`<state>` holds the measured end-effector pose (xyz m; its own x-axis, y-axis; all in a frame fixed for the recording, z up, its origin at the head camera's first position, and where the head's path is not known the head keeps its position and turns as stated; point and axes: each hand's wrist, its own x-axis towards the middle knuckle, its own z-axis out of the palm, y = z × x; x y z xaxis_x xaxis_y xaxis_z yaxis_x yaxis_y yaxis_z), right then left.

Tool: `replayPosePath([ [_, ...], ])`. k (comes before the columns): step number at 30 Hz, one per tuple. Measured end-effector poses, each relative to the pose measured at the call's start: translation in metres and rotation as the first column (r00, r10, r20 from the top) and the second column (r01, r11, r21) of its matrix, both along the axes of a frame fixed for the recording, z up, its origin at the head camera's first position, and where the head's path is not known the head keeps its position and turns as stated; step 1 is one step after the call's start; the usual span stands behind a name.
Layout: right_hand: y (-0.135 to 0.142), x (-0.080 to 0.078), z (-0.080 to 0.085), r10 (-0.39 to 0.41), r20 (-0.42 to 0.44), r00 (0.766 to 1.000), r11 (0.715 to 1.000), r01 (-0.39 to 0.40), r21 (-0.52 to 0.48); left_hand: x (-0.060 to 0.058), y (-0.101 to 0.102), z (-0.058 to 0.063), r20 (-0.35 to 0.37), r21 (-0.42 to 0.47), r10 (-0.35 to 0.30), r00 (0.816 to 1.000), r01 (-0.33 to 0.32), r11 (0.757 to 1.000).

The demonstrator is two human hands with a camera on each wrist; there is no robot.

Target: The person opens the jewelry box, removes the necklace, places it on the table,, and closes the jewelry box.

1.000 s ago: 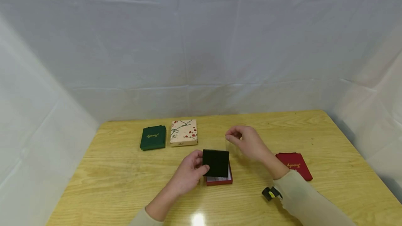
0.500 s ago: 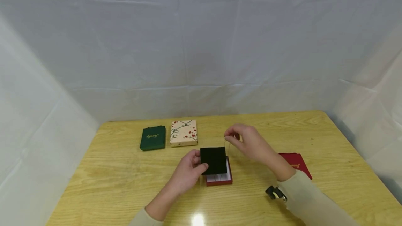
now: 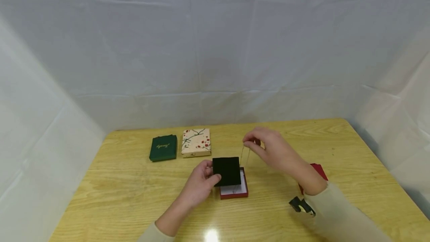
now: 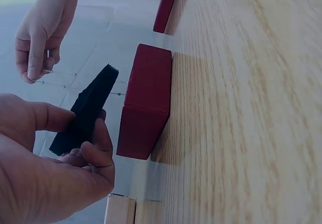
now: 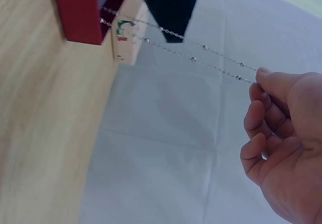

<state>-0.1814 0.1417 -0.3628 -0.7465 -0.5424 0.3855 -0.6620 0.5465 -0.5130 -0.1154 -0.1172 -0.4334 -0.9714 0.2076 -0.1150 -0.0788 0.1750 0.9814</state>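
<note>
My left hand pinches a black square pad between thumb and fingers. The pad is tilted over an open red jewelry box with a white inside, covering part of it. Between thumb and forefinger, my right hand holds a thin beaded chain necklace to the right of the pad. Two strands run from the fingertips down to the box; in the right wrist view they reach inside its wall. The necklace's lower end is partly hidden.
A green jewelry box and a cream box with a floral pattern stand at the back left of the wooden table. A red lid lies at the right, partly behind my right forearm.
My right hand has moved slightly up and to the right, and more of the chain shows beneath it. The black pad has shifted a little left, uncovering more of the box.
</note>
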Motion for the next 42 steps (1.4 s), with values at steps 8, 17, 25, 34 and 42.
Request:
replayPosePath([
  [8, 0.006, 0.002, 0.017, 0.019, -0.072, 0.997, 1.0, -0.021, -0.02, -0.002, 0.001, -0.001, 0.004, -0.016, 0.005, 1.0, -0.005, 1.0],
  [17, 0.014, 0.002, 0.034, 0.006, -0.159, 0.987, 0.999, -0.012, -0.042, -0.002, 0.002, 0.001, 0.018, -0.006, -0.009, 1.0, 0.009, 1.0],
  [25, 0.022, 0.001, 0.049, -0.021, -0.233, 0.972, 0.998, 0.008, -0.056, -0.002, 0.001, 0.0, 0.024, -0.021, -0.002, 1.0, 0.002, 1.0],
  [34, 0.031, -0.002, 0.055, -0.06, -0.265, 0.962, 0.997, 0.048, -0.053, 0.0, 0.001, 0.0, 0.01, -0.034, 0.006, 1.0, -0.006, 0.999],
  [42, 0.043, -0.021, 0.047, -0.084, -0.236, 0.968, 0.996, 0.076, -0.042, 0.0, 0.002, -0.001, 0.005, -0.044, 0.0, 1.0, 0.0, 0.999],
])
